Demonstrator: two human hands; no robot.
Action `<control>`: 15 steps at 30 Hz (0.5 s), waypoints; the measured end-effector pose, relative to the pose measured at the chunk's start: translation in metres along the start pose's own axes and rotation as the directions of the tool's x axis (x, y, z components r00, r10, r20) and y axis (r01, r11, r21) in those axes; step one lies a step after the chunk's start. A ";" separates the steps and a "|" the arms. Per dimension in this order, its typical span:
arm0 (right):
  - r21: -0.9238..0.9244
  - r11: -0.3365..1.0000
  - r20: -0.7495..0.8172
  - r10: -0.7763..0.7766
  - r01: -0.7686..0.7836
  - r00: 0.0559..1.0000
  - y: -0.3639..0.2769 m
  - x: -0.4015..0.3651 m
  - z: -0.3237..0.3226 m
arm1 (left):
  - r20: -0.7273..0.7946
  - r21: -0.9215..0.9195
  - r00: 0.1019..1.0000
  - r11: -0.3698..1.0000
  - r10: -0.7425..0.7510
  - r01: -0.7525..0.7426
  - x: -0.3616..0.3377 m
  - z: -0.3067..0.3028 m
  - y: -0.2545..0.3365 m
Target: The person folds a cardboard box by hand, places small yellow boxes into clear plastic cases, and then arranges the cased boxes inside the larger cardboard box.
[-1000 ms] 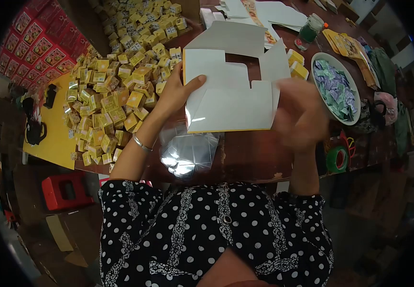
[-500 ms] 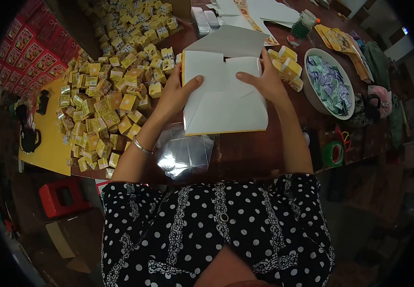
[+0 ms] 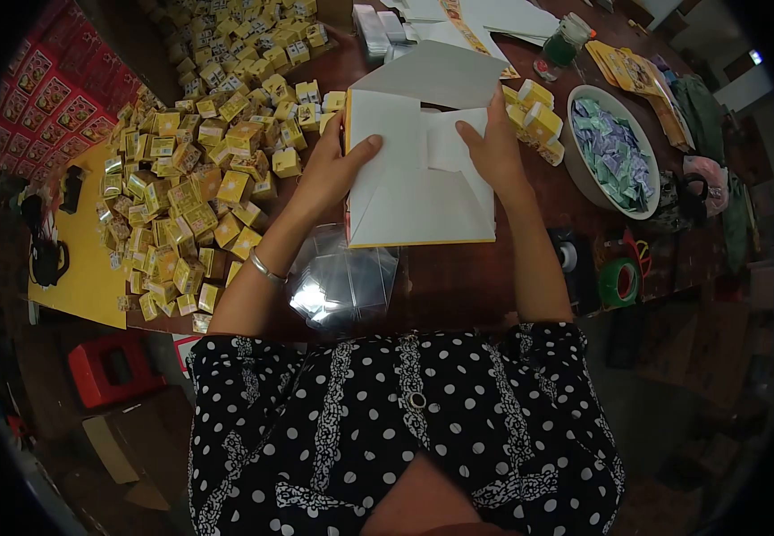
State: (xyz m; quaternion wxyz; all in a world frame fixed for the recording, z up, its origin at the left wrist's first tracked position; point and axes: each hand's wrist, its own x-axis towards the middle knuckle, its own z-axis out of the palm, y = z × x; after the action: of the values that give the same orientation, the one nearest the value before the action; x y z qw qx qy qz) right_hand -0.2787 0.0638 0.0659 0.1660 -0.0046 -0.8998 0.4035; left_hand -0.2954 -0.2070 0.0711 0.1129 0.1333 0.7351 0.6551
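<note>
Between my hands is a white-faced cardboard piece with yellow edges (image 3: 418,210), its flaps folded inward and one grey-white flap standing up at its far side. My left hand (image 3: 332,170) grips the left edge, thumb on the white face. At the right edge my right hand (image 3: 497,156) holds on, thumb against the right flap, fingers mostly hidden behind. Clear plastic sheets (image 3: 347,281) lie just below the cardboard, near the table's front edge.
Small yellow boxes (image 3: 199,192) are heaped at the left. A bowl of green and purple packets (image 3: 615,152) stands at the right, with a green tape roll (image 3: 619,282) nearer. Behind are a jar (image 3: 562,46), more yellow boxes (image 3: 541,123) and papers.
The right flap has folded further inward, leaving a wider gap at the middle. My right thumb has shifted slightly right and up.
</note>
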 end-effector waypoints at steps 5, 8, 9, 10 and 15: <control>0.452 0.891 0.356 -0.137 -0.043 0.924 0.009 0.014 -0.068 | 0.048 -0.028 0.997 0.997 -0.067 0.068 -0.001 -0.012 0.007; 0.802 0.518 0.455 -0.209 -0.296 0.866 0.020 0.058 -0.093 | 0.120 -0.049 0.990 0.996 -0.074 0.080 -0.005 -0.010 0.016; 0.640 0.695 0.552 -0.118 -0.328 0.826 0.007 0.074 -0.097 | 0.124 -0.048 0.990 0.996 -0.071 0.077 -0.003 -0.008 0.015; 0.544 0.768 0.587 -0.062 -0.337 0.807 -0.006 0.083 -0.095 | 0.144 -0.022 0.989 0.999 -0.034 0.038 -0.001 -0.005 0.010; 0.036 0.996 0.876 -0.073 0.087 0.477 -0.057 0.095 -0.059 | 0.161 -0.026 0.987 0.999 -0.027 0.031 -0.001 0.002 0.010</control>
State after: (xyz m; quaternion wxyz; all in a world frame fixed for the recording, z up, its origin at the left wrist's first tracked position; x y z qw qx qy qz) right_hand -0.3440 0.0818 0.1715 -0.2967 0.2425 -0.8607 0.3351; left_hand -0.2933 -0.2047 0.0811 0.1831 0.1732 0.7160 0.6510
